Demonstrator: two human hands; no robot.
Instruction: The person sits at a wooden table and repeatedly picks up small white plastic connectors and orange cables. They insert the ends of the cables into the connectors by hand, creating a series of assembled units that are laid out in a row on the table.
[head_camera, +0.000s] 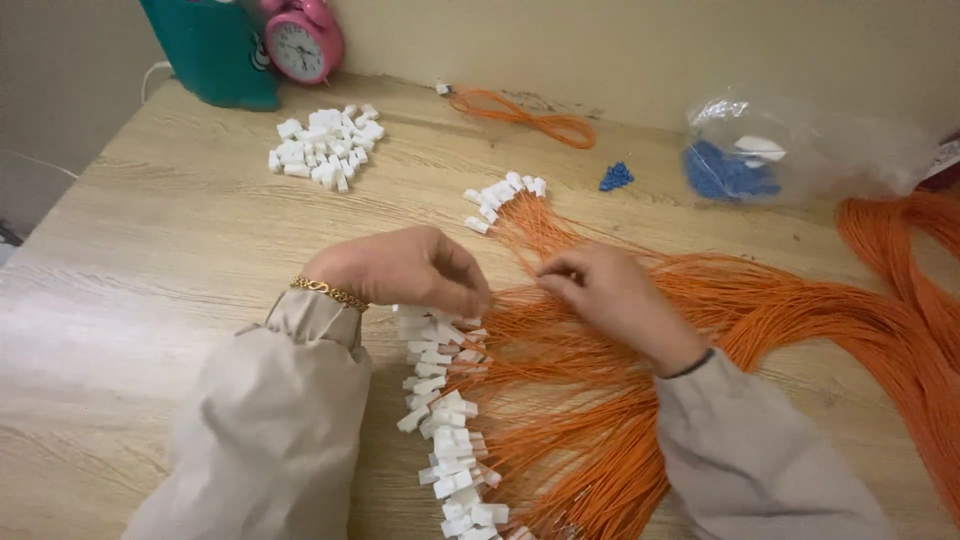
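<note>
Left hand (405, 268): my fingers pinched together on a white connector (440, 325), steadying it.
Right hand (612, 298): fingertips closed on orange wires (760, 310), fanned across the table (180, 240) for picking.

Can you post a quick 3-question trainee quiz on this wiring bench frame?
1. True or false: the pink alarm clock stands at the table's far edge.
2. What colour are the loose wires fanned across the table?
3. Which hand rests on the row of white connectors: A) left hand B) right hand?

Key: 1 true; 2 orange; 3 A. Whether the fingers of either hand pinch anything cannot be told.
</note>
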